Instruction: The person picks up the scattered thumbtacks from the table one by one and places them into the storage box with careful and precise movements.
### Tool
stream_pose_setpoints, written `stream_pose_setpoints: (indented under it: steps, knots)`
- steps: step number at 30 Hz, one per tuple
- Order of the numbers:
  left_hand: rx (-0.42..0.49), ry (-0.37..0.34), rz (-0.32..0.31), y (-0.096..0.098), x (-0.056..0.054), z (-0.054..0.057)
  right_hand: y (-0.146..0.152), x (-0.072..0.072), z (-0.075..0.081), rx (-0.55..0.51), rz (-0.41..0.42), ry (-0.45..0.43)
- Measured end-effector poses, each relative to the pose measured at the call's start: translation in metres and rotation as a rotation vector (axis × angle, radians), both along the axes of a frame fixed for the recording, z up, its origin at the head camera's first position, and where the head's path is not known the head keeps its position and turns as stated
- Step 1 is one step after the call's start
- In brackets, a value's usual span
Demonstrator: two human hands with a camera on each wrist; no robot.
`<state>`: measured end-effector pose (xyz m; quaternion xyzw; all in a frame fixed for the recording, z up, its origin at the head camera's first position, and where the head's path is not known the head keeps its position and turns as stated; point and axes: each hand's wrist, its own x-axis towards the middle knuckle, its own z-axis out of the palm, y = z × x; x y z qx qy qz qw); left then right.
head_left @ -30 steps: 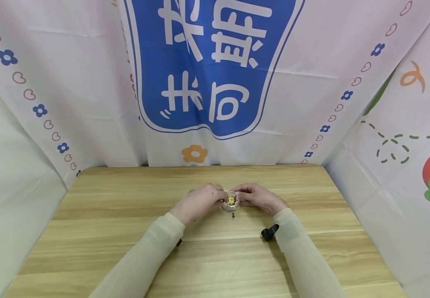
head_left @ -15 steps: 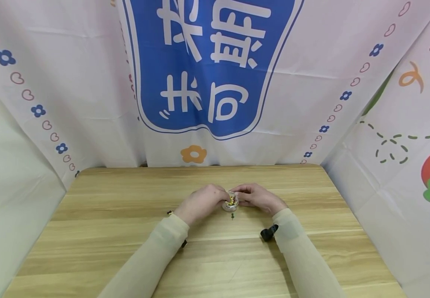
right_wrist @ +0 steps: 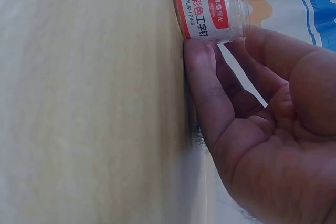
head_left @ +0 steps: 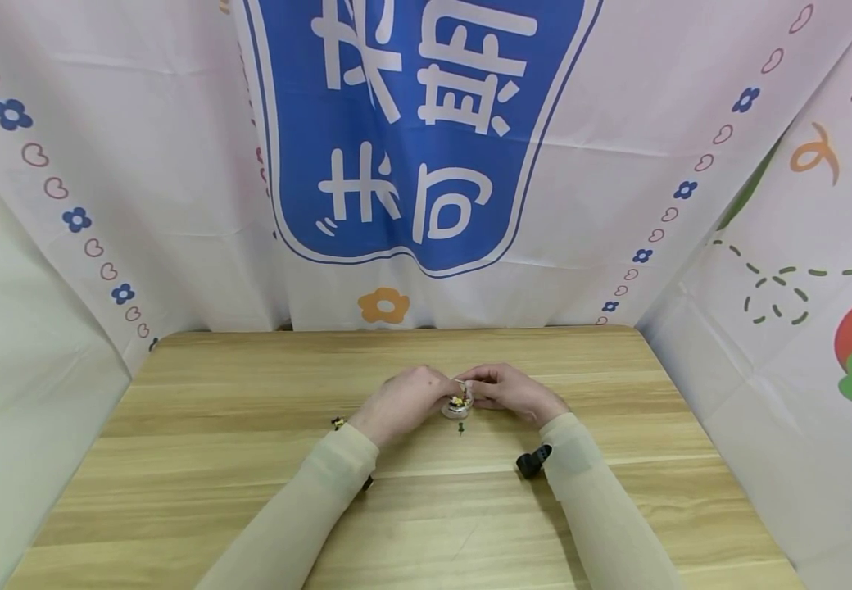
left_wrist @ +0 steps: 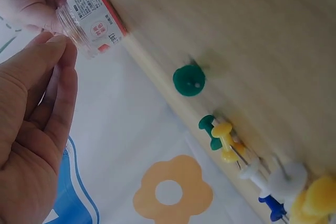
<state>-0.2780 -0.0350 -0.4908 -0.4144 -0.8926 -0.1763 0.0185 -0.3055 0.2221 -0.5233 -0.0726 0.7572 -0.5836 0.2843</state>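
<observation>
A small clear jar of push pins (head_left: 457, 413), with a red and white label, stands on the wooden table. My right hand (head_left: 512, 392) grips its right side, fingers and thumb around the wall (right_wrist: 210, 11). From the left, my left hand (head_left: 405, 401) reaches to the jar's mouth with thumb and fingertips together (left_wrist: 55, 40); whether a pin is between them is hidden. Yellow and dark pins show inside the jar. A green push pin (head_left: 461, 428) lies just in front of it.
More pins lie left of my left forearm (head_left: 337, 423). The left wrist view shows a green pin (left_wrist: 189, 80), a yellow pin (left_wrist: 222, 130), a blue pin (left_wrist: 272, 207) and several others. Behind the wooden table (head_left: 249, 360) hangs a printed cloth (head_left: 197, 164).
My left hand has shifted slightly right, its fingertips now farther over the jar's mouth. Pins left of the forearm have come into view. My right hand and the jar stay put.
</observation>
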Motion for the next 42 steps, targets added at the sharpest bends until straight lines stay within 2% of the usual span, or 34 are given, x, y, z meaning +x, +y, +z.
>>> stream_pose_setpoints:
  steps: [7,14,20,24,28,34,39,42]
  knots:
    - [-0.005,-0.001,-0.080,0.000,0.005,0.003,0.000,0.000,-0.001,-0.004,0.002,0.002]
    - [-0.134,0.051,-0.161,0.005,0.018,0.007,0.000,-0.001,-0.001,0.011,-0.003,0.008]
    - [-0.307,0.157,-0.146,0.009,0.030,0.000,-0.001,-0.001,-0.001,0.001,-0.001,0.005]
    - [-0.378,0.231,-0.149,0.011,0.034,-0.005,-0.001,-0.001,-0.001,-0.004,0.005,0.011]
    - [-0.404,0.273,-0.155,0.011,0.036,-0.008,-0.002,-0.001,0.000,-0.002,0.005,0.012]
    - [-0.412,0.291,-0.154,0.011,0.036,-0.009,-0.002,0.000,-0.001,-0.002,0.008,0.011]
    - [-0.425,0.290,-0.150,0.009,0.034,-0.010,-0.002,0.000,0.000,-0.006,0.002,0.008]
    - [-0.395,0.261,-0.151,0.008,0.033,-0.010,-0.002,-0.001,-0.001,-0.009,-0.002,0.002]
